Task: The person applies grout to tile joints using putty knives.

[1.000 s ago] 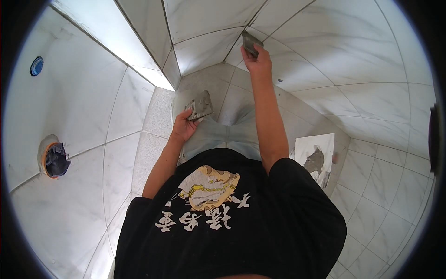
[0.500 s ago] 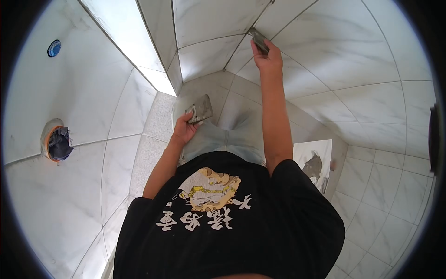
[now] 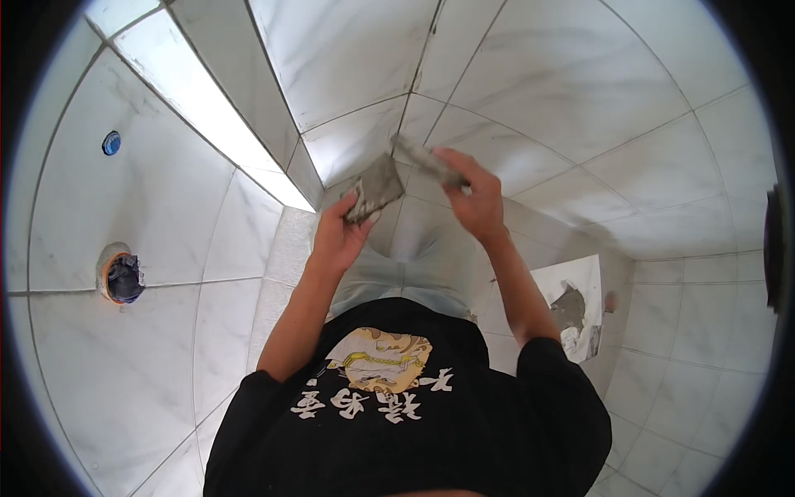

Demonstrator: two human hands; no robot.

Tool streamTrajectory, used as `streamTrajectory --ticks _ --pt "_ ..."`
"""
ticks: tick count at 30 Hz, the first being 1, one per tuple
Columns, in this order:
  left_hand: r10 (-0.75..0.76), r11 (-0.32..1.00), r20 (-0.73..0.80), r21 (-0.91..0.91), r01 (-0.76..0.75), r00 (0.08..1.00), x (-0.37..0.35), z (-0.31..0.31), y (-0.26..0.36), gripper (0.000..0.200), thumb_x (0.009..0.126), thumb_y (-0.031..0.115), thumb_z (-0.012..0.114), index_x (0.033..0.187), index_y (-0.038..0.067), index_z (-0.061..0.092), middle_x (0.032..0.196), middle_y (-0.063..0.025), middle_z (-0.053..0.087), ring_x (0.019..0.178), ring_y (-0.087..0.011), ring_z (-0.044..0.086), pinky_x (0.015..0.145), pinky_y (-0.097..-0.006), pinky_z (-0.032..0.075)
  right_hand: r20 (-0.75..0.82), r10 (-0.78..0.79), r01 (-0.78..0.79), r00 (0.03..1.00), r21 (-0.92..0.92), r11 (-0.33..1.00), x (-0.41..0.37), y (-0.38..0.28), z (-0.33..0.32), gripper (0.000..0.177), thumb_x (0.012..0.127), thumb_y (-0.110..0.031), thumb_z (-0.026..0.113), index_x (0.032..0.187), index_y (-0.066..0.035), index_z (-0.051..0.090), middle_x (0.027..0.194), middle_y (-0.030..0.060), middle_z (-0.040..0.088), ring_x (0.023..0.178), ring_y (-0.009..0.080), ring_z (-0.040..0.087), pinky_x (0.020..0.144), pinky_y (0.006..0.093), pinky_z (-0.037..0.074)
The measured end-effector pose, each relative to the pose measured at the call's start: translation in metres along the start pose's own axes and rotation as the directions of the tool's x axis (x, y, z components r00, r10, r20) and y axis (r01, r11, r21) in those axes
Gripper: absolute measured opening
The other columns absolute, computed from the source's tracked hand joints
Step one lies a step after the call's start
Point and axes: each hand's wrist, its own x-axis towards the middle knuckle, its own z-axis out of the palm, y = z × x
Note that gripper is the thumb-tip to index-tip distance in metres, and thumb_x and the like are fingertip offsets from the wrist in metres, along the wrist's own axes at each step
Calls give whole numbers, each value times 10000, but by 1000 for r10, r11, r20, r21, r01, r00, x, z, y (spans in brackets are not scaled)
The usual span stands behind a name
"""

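My left hand [image 3: 344,234] is closed on the lower edge of a flat, squarish grey scraper [image 3: 381,180], smeared with paste near the thumb. My right hand [image 3: 479,195] grips a second flat grey scraper [image 3: 421,157], blurred by motion and seen nearly edge-on. Its far end comes close to the top of the left scraper, above my legs. Beyond both hands lies the corner where the white marbled wall tiles [image 3: 530,79] meet the floor.
On the right, a white board [image 3: 588,286] carries a patch of grey paste [image 3: 570,308]. The left tiled wall has a pipe opening [image 3: 124,277] stuffed with dark plastic and a small blue-capped hole [image 3: 111,143]. A bright tiled ledge [image 3: 199,91] juts out at upper left.
My right hand has come down from the wall joint toward my left hand, bringing its scraper with it. My left hand has moved slightly right, still holding its scraper; the view has shifted.
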Motion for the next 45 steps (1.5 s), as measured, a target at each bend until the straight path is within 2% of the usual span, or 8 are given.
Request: streamTrajectory --ticks 4,8,11,13,23,29,32,45 --pt "25 987 108 155 -42 994 -4 51 10 299 999 135 482 1253 -14 532 1147 -110 664 986 -212 688 818 -329 613 21 -427 422 904 -204 883 -15 12 -17 534 676 146 603 1169 -47 668 1158 144 675 1109 340 628 973 370 491" --pt "72 962 156 250 -110 985 -11 61 9 319 1010 153 470 1279 -12 517 1161 -116 660 994 -209 686 819 -331 615 91 -389 391 917 -398 830 -21 29 -50 478 737 129 590 1172 -58 663 1160 142 674 1065 340 646 949 394 512" --pt "196 920 226 294 -259 954 -12 79 14 333 1004 168 510 1290 -2 499 1197 -116 640 1032 -208 669 851 -348 600 -68 114 -121 991 -124 985 -32 32 -54 372 811 52 607 1177 -10 636 1117 142 683 967 301 676 841 419 571" --pt "418 724 251 488 -487 873 -13 82 13 327 988 136 551 1283 8 489 1218 -112 625 1070 -209 648 896 -378 575 142 563 -446 814 773 451 -40 10 -61 330 868 -69 636 1175 46 601 1035 125 681 870 223 682 695 389 605" --pt "369 787 280 414 -458 886 -4 73 6 340 980 89 553 1293 -28 487 1260 -144 602 1136 -247 622 952 -412 555 301 586 -501 753 839 212 -55 -9 -43 287 856 -134 658 1078 43 616 882 84 651 675 157 634 522 328 545" --pt "319 719 184 592 -364 930 -5 84 23 311 958 137 592 1222 -17 535 1130 -123 658 988 -213 673 853 -365 578 371 563 -656 738 587 474 -39 -33 -55 344 814 -140 705 1095 45 630 839 54 641 662 134 601 563 299 489" --pt "292 528 158 796 -297 943 -9 92 36 327 925 185 623 1166 -31 581 1038 -113 677 898 -185 680 765 -332 593 45 164 -163 985 -27 986 -17 -31 -71 282 778 -50 714 1057 -24 691 848 31 651 743 162 617 697 300 506" --pt "255 330 254 884 -331 933 0 125 38 377 897 233 642 1146 -49 607 1000 -106 682 853 -155 668 668 -285 586 281 -157 282 947 -491 824 7 -36 -58 412 699 10 709 1097 -95 687 995 46 615 917 247 589 741 356 521"
